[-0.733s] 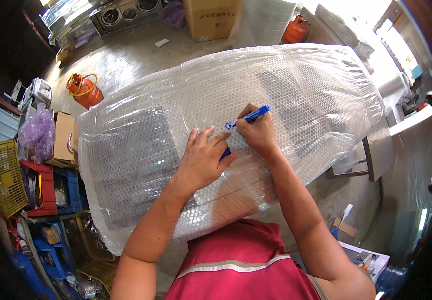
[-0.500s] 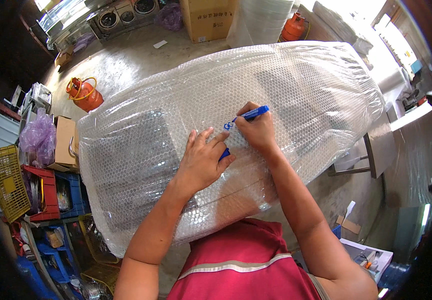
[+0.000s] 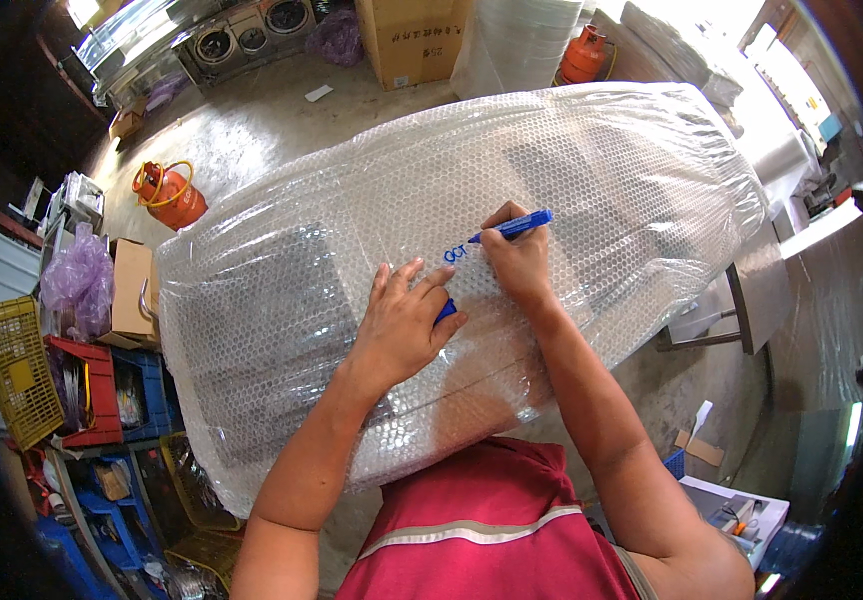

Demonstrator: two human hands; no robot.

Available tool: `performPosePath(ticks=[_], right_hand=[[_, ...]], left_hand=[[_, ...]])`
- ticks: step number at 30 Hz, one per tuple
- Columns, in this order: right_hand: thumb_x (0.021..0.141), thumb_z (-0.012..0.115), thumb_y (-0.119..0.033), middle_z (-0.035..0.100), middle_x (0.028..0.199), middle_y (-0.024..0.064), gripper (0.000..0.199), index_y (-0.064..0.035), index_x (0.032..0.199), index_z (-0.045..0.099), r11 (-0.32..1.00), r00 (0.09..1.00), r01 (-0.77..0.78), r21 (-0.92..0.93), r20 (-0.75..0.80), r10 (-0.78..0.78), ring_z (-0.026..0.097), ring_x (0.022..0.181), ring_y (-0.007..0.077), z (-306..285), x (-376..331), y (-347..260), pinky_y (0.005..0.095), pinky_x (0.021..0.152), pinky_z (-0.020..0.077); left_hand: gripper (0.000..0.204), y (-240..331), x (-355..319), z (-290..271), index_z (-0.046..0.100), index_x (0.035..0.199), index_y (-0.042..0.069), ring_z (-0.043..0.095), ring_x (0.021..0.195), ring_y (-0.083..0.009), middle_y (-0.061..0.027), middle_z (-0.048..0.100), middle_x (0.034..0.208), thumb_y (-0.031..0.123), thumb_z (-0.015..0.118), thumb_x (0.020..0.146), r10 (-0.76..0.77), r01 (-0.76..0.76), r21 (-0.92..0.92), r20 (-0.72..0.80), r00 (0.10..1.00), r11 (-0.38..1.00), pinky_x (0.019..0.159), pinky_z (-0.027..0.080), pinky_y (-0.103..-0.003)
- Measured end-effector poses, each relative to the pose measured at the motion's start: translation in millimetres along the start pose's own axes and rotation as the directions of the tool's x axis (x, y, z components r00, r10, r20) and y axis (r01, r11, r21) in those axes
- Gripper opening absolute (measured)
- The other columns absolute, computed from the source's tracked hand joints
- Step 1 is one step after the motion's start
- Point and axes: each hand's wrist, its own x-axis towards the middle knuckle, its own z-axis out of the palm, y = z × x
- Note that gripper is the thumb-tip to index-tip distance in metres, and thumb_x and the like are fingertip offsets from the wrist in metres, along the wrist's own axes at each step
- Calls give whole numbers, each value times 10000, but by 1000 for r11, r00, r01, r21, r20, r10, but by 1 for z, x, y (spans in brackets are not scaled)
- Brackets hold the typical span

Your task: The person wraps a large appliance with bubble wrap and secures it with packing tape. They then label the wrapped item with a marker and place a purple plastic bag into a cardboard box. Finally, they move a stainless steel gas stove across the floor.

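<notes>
A large, long object wrapped in clear bubble wrap [image 3: 432,190] lies in front of me; what is inside shows only dimly. In my right hand [image 3: 519,265] is a blue marker [image 3: 518,225], its tip at the wrap beside fresh blue handwriting [image 3: 456,254]. My left hand [image 3: 404,325] rests on the wrap just left of the writing, fingertips spread on the plastic. Between its thumb and the base of the index finger sits a blue marker cap [image 3: 446,311], partly hidden.
Orange gas cylinders stand on the floor, one at left [image 3: 169,195] and one at the back [image 3: 586,55]. A big cardboard box [image 3: 414,40] is at the back. Crates, including a yellow one [image 3: 20,370] and a red one [image 3: 87,390], line the left. A metal-legged table [image 3: 752,310] is at right.
My right hand has shifted slightly right with the marker, and more blue strokes show on the wrap. My left hand has stayed nearly in place.
</notes>
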Motion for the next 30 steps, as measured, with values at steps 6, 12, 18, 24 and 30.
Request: performPosePath(ticks=[6, 12, 18, 24, 30], right_hand=[[777, 714, -108, 647, 685, 42, 114, -3, 815, 693, 996, 996, 88, 3, -26, -88, 586, 648, 102, -11, 1, 6, 308, 591, 479], [781, 730, -126, 658, 696, 48, 134, -3, 825, 699, 1000, 999, 10, 17, 46, -10, 602, 662, 110, -15, 2, 5, 316, 598, 484], [784, 740, -144, 674, 697, 63, 156, -1, 840, 710, 981, 996, 48, -186, 87, -32, 622, 658, 124, -14, -1, -4, 331, 609, 502], [782, 742, -172, 694, 704, 123, 180, -13, 866, 725, 997, 1000, -2, -75, -3, 2, 670, 658, 189, -16, 1, -7, 368, 632, 533], [781, 749, -203, 701, 717, 156, 210, -20, 883, 733, 974, 999, 30, -225, 31, -23, 690, 660, 252, -12, 1, -9, 412, 650, 547]], left_hand=[[408, 0, 0, -1, 728, 1073, 18, 466, 1435, -434, -96, 602, 1492, 414, 660, 999, -3, 3, -5, -6, 1000, 1000, 1215, 255, -677], [405, 0, 0, 1, 723, 1087, 20, 475, 1426, -430, -98, 606, 1487, 410, 667, 994, 2, -2, 8, -30, 1000, 1000, 1212, 268, -669], [420, 1, 1, 0, 725, 1116, 15, 475, 1428, -424, -90, 606, 1489, 413, 667, 993, -10, 10, 14, -7, 1000, 1000, 1213, 274, -658], [426, 0, 1, 0, 725, 1123, 17, 486, 1417, -434, -92, 612, 1480, 419, 661, 997, 2, -2, 13, -22, 1000, 1000, 1210, 275, -662], [444, -1, 1, 2, 718, 1152, 20, 492, 1413, -432, -96, 623, 1462, 433, 648, 1004, 17, -17, 33, -25, 1000, 999, 1208, 280, -658]])
